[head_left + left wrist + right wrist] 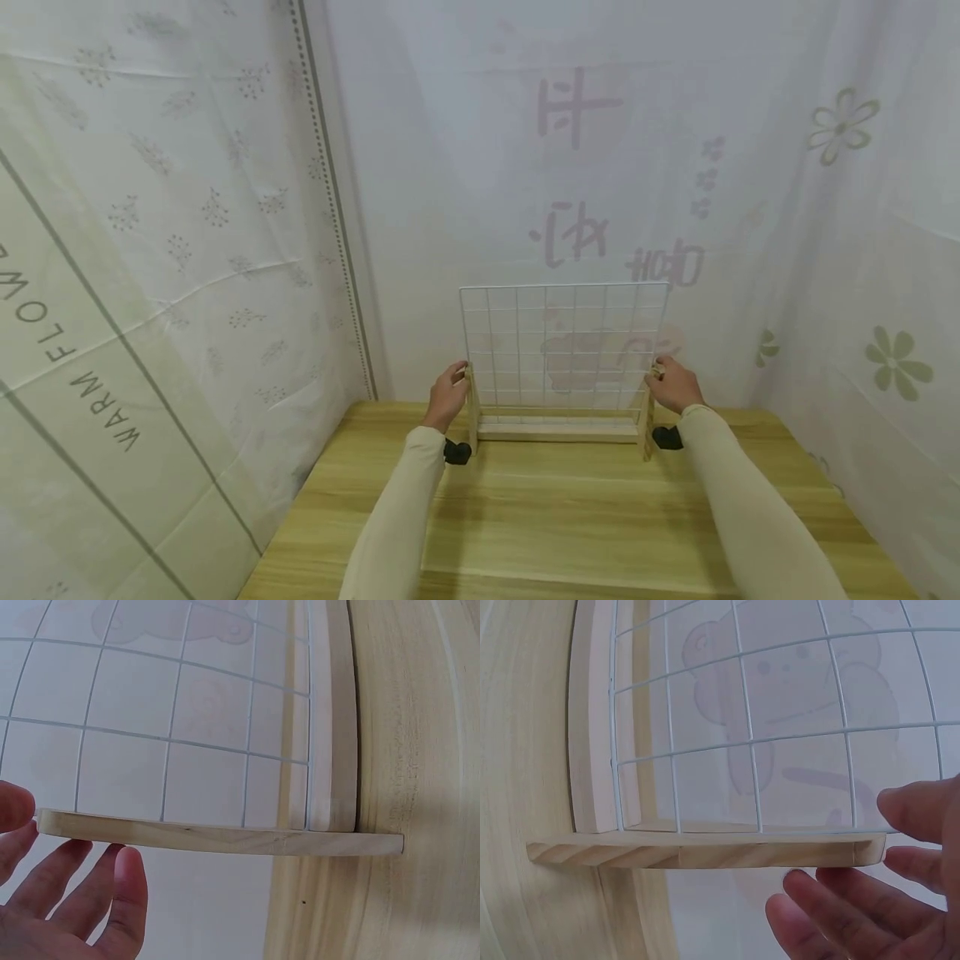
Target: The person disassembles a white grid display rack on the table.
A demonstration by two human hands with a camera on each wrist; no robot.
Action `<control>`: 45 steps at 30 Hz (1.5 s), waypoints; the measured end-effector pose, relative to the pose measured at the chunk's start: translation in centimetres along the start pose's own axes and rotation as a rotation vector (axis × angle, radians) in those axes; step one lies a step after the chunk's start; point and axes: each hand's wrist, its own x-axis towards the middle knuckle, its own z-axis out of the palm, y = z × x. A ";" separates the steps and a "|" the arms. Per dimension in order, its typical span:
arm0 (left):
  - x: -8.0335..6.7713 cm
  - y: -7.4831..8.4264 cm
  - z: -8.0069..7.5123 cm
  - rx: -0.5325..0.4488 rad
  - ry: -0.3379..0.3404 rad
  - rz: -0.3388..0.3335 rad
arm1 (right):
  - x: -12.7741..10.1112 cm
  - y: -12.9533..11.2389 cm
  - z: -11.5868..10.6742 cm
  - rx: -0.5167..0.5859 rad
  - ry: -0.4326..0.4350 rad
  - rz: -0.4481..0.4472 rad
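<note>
A white wire grid display rack (pixel 562 350) stands upright on the table, its mesh set in a pale wooden base bar (pixel 558 432) between two wooden side posts. My left hand (pixel 447 392) pinches the upper end of the left post (pixel 225 838), its thumb by the tip and its other fingers along the outer side. On the opposite side, my right hand (pixel 677 385) holds the top of the right post (pixel 705 851) in the same way, thumb toward the mesh. Both posts' lower ends meet the tabletop.
The wood-grain table (pixel 555 517) reaches back to a pale printed cloth (pixel 450 167) hanging behind the rack. Patterned cloth hangs at the left (pixel 187 208) and right (pixel 862 250) too. Black devices (pixel 456 452) show under both wrists.
</note>
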 end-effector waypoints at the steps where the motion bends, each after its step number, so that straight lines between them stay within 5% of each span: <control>1: -0.1 0.0 0.0 -0.014 -0.002 -0.009 | 0.0 0.0 0.1 -0.010 0.006 -0.003; 13: 0.0 -0.2 0.2 -0.095 -0.005 -0.027 | 0.1 0.0 1.3 -0.019 0.191 0.024; 27: -0.4 0.5 0.0 -0.119 0.034 -0.026 | 0.1 0.3 1.8 0.017 0.262 0.101; 34: -0.8 -0.7 -0.5 -0.149 0.053 -0.015 | -0.1 0.7 2.2 0.023 0.286 0.130; 45: -1.4 -1.0 -0.7 -0.066 0.115 0.001 | -0.4 0.2 2.4 0.087 0.338 0.174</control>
